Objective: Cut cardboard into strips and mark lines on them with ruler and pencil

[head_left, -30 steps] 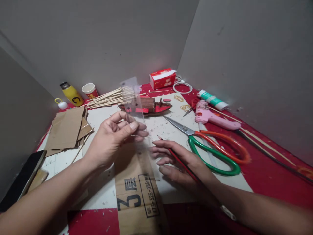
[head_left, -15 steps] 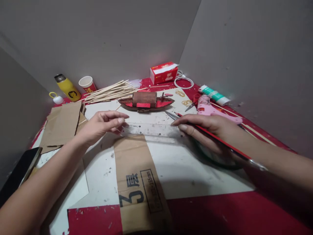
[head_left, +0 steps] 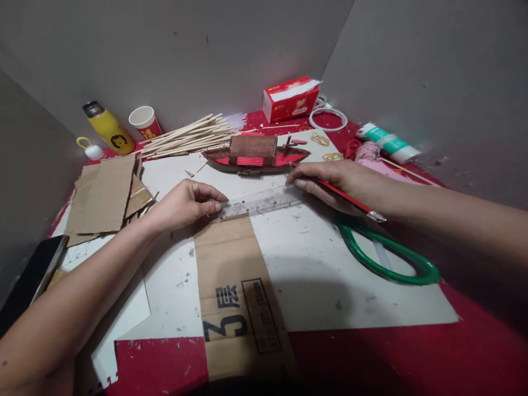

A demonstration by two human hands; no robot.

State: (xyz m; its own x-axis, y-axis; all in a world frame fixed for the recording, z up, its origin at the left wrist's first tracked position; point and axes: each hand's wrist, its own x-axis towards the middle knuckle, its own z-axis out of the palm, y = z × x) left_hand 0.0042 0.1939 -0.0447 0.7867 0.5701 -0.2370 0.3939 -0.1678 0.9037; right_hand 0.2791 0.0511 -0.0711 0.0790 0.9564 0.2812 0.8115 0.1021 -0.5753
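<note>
My left hand [head_left: 187, 204] pinches the left end of a clear plastic ruler [head_left: 264, 204]. At the ruler's other end are the fingertips of my right hand [head_left: 350, 179], which also grips a red pencil [head_left: 346, 195], its metal-capped end toward me. The ruler lies across the far end of a brown cardboard strip [head_left: 231, 258] with black print. Green-handled scissors [head_left: 355, 250] rest below my right hand, which hides their blades. Just beyond the ruler sits a brown model boat [head_left: 252, 151] with red inside.
Cardboard pieces [head_left: 101, 192] and a phone [head_left: 35, 275] lie at left. Behind are a yellow bottle [head_left: 110, 129], a paper cup [head_left: 144, 122], wooden sticks [head_left: 185, 137] and a red tissue pack [head_left: 292, 100]. A white-and-green tube [head_left: 388, 142] lies at right, by the wall.
The ruler's right end has tilted farther away, and my right hand has moved off the scissors' handle with the pencil still in it. The camera view has shifted slightly.
</note>
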